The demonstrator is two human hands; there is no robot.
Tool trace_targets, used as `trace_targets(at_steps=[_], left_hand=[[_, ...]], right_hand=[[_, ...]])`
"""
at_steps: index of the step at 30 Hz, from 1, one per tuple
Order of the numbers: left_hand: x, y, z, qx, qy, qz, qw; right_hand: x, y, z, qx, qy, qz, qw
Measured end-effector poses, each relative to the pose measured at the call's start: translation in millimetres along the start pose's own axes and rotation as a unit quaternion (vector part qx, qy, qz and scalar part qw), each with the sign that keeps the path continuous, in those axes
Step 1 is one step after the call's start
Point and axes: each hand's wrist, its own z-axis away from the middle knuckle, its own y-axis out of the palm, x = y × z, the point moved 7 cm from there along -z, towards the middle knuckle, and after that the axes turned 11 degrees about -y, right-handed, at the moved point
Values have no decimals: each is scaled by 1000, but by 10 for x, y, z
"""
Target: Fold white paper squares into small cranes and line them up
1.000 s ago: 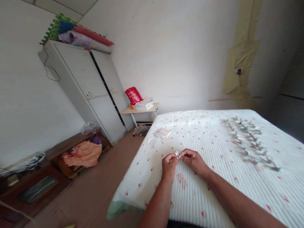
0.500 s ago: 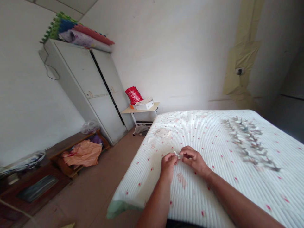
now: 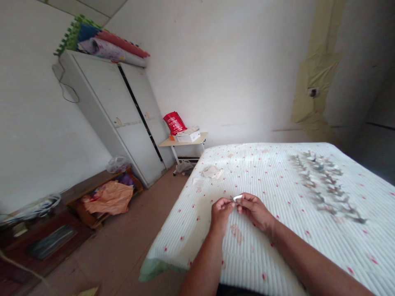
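Note:
Above the quilted bedspread [image 3: 256,255], my left hand [image 3: 221,210] and my right hand [image 3: 255,210] meet fingertip to fingertip. Pinched between them is a small piece of folded paper [image 3: 237,198], its white part sticking up by my right fingers. Most of the paper is covered by my fingers, so its full shape cannot be made out. Both hands are closed. Over to the right, several small folded-paper figures [image 3: 327,179] with pointed ends stand in rows on the bed. Ahead and to the left lies a little pile of paper pieces [image 3: 212,172].
A small table [image 3: 166,143] beyond the bed's left corner bears a red bag [image 3: 174,123] and a white box [image 3: 189,137]. At left are a grey cabinet [image 3: 108,98] and a low wooden bench with an orange plastic bag [image 3: 108,197].
The folded paper has turned in my fingers; its white end now points toward my right hand. My right fingers have shifted slightly. The paper figures and pile are unchanged.

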Motion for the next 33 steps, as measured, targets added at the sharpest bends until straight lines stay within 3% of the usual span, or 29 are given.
trace_targets(at_steps=[8, 16, 21, 33], left_hand=[[19, 11, -4, 21, 3, 42, 999], [10, -16, 11, 8, 14, 42, 999], [-3, 9, 30, 32, 25, 39, 998], [34, -15, -7, 23, 31, 25, 999]], right_hand=[[-111, 35, 25, 34, 59, -53, 996], [-118, 48, 52, 36, 83, -56, 994], [-144, -48, 4, 28, 55, -22, 998], [-131, -98, -18, 30, 23, 30, 999]])
